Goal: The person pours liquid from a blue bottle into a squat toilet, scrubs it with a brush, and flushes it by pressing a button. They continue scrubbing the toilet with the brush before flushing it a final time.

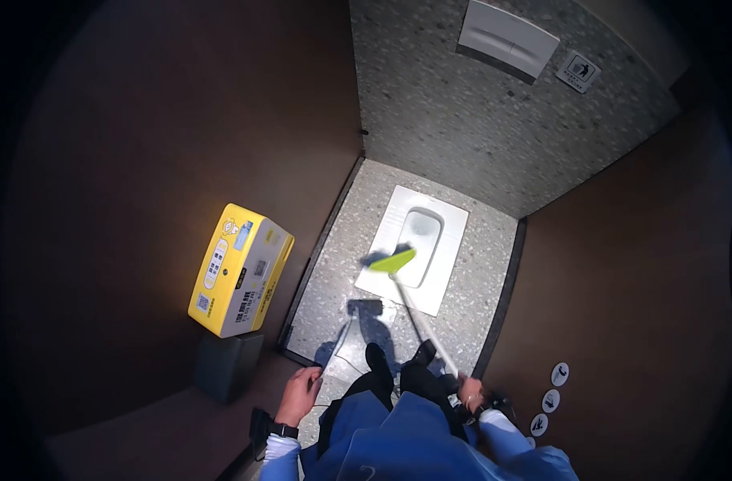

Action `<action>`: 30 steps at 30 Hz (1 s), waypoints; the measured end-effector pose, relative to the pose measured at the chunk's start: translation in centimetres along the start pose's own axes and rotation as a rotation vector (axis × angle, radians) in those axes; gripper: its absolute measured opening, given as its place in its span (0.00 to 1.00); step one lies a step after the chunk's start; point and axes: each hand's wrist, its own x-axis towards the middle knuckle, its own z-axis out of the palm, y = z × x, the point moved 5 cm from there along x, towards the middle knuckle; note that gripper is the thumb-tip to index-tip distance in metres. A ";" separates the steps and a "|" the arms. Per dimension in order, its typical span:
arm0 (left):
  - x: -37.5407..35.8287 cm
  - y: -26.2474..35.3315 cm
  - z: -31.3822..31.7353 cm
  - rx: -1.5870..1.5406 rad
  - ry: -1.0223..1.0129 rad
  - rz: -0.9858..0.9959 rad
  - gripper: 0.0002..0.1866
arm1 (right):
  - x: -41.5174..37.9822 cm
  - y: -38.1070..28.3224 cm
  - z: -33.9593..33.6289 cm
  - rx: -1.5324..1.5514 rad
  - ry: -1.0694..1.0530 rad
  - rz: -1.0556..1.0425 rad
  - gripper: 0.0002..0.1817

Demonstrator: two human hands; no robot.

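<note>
My right hand (470, 394), at the lower right, is closed round the pale handle of a broom (394, 261). Its lime-green head lies over the left edge of a white squat toilet (422, 296), near the bowl. At the lower left, my left hand (298, 394) has its fingers closed at the upper end of a thin handle. That handle leads down to a long-handled tool with a dark, flat head (366, 307), low over the floor in front of the toilet. I cannot tell its exact kind.
Brown partitions stand on both sides of the speckled floor (486, 272). A yellow and white dispenser box (245, 268) hangs on the left one, above a dark bin (228, 365). A white panel (508, 38) and a sign (578, 72) are on the back wall. Round stickers (551, 400) mark the right partition.
</note>
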 end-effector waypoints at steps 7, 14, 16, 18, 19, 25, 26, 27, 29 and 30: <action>-1.3 -0.3 -0.7 -0.024 0.032 -0.026 0.12 | 12.8 -7.5 -5.1 0.118 0.206 -0.111 0.12; -2.6 -4.1 -0.1 -0.051 0.041 -0.130 0.13 | -2.4 -3.3 -9.4 -0.089 -0.080 -0.079 0.16; -3.0 -4.8 0.1 -0.026 0.061 -0.158 0.13 | 0.9 -1.2 -4.0 -0.122 -0.097 -0.150 0.15; -2.8 -5.3 0.4 -0.012 0.036 -0.167 0.14 | 4.5 -2.1 -4.4 -0.150 -0.076 -0.096 0.15; -2.7 -5.9 1.0 -0.026 0.038 -0.150 0.13 | 6.5 -2.4 -5.1 -0.182 -0.059 -0.039 0.14; -1.1 -1.8 -0.1 -0.041 0.057 -0.088 0.12 | 16.8 -9.6 -14.2 -0.063 0.094 -0.103 0.14; -1.0 -1.3 -1.1 -0.090 0.133 -0.066 0.12 | 15.2 -10.1 -16.8 -0.038 0.068 -0.127 0.14; -0.9 -1.9 -1.1 -0.082 0.157 -0.065 0.12 | 13.9 -9.2 -17.7 -0.049 0.091 -0.136 0.14; -1.2 -2.6 -0.9 -0.081 0.153 -0.090 0.12 | 10.5 -6.4 -18.3 -0.046 0.204 -0.190 0.14; -1.5 -3.0 -0.5 -0.079 0.142 -0.127 0.12 | 9.3 -4.8 -18.2 -0.066 0.218 -0.226 0.13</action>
